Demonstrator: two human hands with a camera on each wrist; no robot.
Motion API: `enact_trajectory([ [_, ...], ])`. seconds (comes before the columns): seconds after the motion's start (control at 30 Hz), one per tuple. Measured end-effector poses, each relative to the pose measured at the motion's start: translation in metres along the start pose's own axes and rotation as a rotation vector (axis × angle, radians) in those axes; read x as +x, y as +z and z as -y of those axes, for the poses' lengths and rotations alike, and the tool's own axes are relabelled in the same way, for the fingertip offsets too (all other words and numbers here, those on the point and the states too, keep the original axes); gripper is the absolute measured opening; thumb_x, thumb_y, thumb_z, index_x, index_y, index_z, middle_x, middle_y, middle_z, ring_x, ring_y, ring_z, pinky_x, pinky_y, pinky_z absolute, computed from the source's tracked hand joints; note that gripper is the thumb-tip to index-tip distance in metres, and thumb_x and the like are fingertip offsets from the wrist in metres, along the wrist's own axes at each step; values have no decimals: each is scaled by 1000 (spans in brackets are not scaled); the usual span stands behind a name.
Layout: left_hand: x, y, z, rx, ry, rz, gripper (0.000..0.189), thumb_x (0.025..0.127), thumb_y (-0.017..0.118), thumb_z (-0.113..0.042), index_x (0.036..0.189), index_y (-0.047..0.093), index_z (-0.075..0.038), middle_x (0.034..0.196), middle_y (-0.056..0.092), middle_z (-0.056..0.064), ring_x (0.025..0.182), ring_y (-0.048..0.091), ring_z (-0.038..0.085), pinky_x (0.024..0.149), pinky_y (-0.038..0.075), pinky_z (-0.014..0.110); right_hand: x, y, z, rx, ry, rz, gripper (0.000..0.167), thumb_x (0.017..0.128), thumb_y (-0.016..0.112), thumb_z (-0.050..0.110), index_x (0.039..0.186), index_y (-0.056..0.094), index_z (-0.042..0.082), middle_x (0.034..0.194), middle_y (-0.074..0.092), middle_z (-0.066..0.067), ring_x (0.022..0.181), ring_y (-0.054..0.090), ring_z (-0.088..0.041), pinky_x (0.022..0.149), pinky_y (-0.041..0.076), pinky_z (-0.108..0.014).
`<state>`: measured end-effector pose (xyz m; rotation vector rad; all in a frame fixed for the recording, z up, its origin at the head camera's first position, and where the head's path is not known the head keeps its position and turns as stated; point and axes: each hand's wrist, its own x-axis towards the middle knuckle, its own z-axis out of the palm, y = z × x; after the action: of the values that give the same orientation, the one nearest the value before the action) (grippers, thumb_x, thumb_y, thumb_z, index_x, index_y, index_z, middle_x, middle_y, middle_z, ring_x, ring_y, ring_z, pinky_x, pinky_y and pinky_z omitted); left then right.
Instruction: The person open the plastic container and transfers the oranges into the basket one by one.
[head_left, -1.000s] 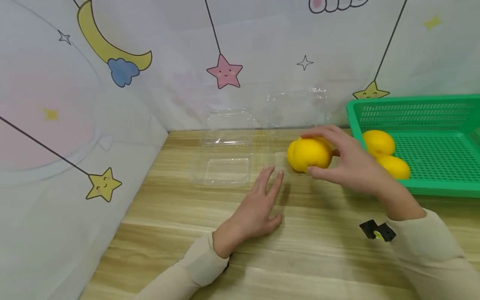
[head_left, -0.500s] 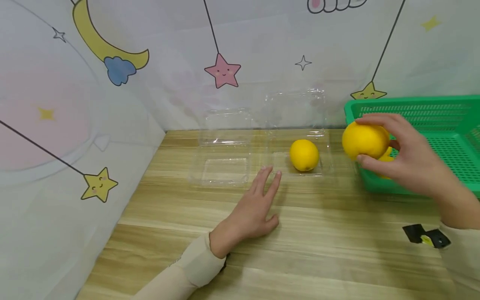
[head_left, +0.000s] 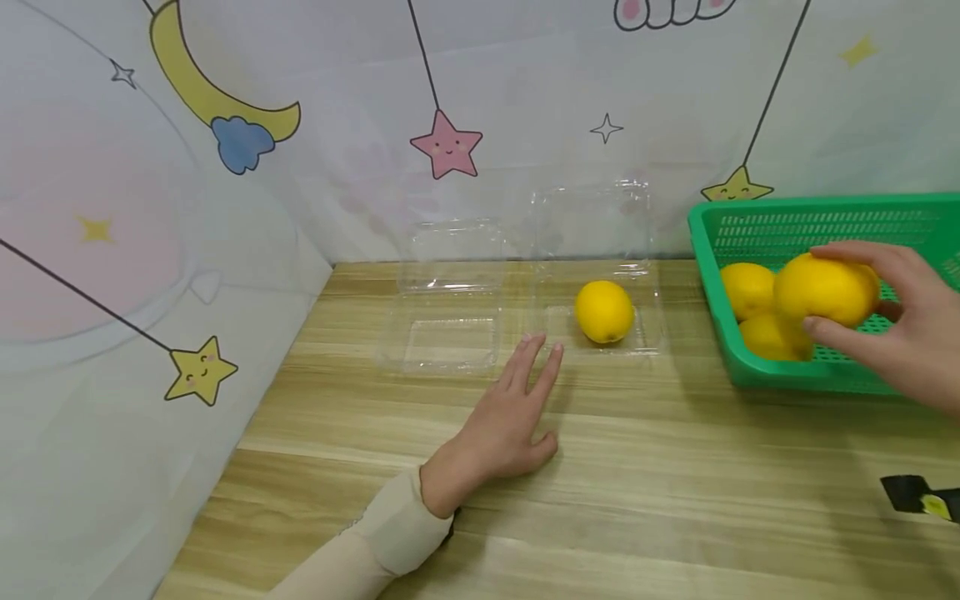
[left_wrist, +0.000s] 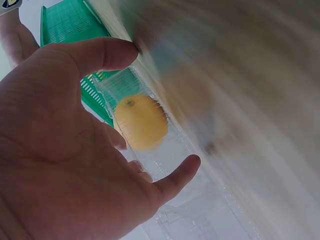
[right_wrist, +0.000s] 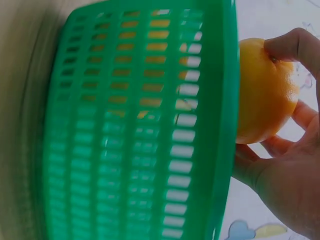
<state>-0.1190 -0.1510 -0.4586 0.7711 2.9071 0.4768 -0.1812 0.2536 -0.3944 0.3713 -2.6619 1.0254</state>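
Note:
My right hand (head_left: 911, 321) holds a yellow-orange orange (head_left: 817, 289) between thumb and fingers, above the green basket (head_left: 716, 333). In the right wrist view, this orange (right_wrist: 265, 95) shows just past the basket's rim. Two more oranges, one at the back (head_left: 748, 287) and one in front (head_left: 772, 337), lie in the basket's left end. Another orange (head_left: 603, 311) sits in the right-hand clear plastic clamshell box (head_left: 648, 340), whose lid stands raised. My left hand (head_left: 504, 429) is spread low over the table in front of the boxes, holding nothing.
A second clear clamshell box (head_left: 442, 365), lid up, stands left of the first. Both are near the back edge of the wooden table (head_left: 637, 500), against a printed cloth (head_left: 517, 100). The green basket takes up the table's right side.
My right hand has carried its orange away from the right-hand box, rightward over the rim of the green basket. One orange has stayed in that box. My left hand has hardly moved.

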Motion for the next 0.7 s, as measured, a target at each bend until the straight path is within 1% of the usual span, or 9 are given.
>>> enact_trajectory([
  [0.03,0,0,0,2,-2,2,101,94,72,-25,171,9,-6,177,2,21,165,4,37,124,34,52,0,0,-13,-8,-2,-4,70,96,74,2,160,46,11,162,37,-19,142,33,-28,114,36,-48],
  [0.07,0,0,0,-3,-2,5,101,94,72,-25,171,9,-6,177,2,21,165,4,37,125,33,52,0,1,-32,-22,-6,-21,71,97,74,3,161,45,14,164,35,-20,146,31,-33,116,34,-54],
  [0.1,0,0,0,-3,-3,7,101,94,72,-25,171,8,-6,177,2,21,165,3,36,125,33,52,2,3,-55,-30,-11,-38,73,97,75,4,162,45,19,167,34,-16,149,29,-36,117,33,-57],
  [0.13,0,0,0,-4,-5,8,101,94,71,-25,171,8,-6,177,2,21,165,3,37,124,34,52,3,4,-80,-52,-13,-58,75,96,77,7,162,45,25,168,34,-9,152,29,-32,117,33,-51],
  [0.2,0,0,0,-6,-8,10,101,94,71,-25,171,8,-6,177,2,21,165,2,37,125,33,52,7,7,-129,-79,-21,-86,81,94,81,10,162,45,34,170,33,0,157,27,-28,118,33,-55],
  [0.3,0,-1,-1,-1,-14,19,102,94,71,-26,171,7,-7,177,0,20,165,2,36,124,34,52,11,8,-180,-118,-15,-110,85,90,85,13,161,45,39,171,32,2,157,27,-33,112,31,-68],
  [0.37,0,-1,-1,4,-16,21,102,95,72,-26,171,7,-7,177,0,20,165,2,36,125,33,52,12,7,-196,-134,-2,-102,85,90,84,16,162,44,37,172,31,-7,154,26,-43,105,27,-79],
  [0.5,0,-1,-1,8,-18,16,102,94,72,-26,171,8,-7,177,0,20,165,2,36,125,32,51,12,9,-201,-209,49,-41,83,93,82,25,165,40,27,170,26,-25,147,25,-57,103,26,-81],
  [0.7,1,0,-2,-1,-23,27,102,94,71,-27,171,7,-7,177,-1,19,165,2,35,125,32,52,12,14,-195,-347,102,52,86,95,80,38,167,35,21,168,21,-33,134,28,-61,95,29,-80],
])
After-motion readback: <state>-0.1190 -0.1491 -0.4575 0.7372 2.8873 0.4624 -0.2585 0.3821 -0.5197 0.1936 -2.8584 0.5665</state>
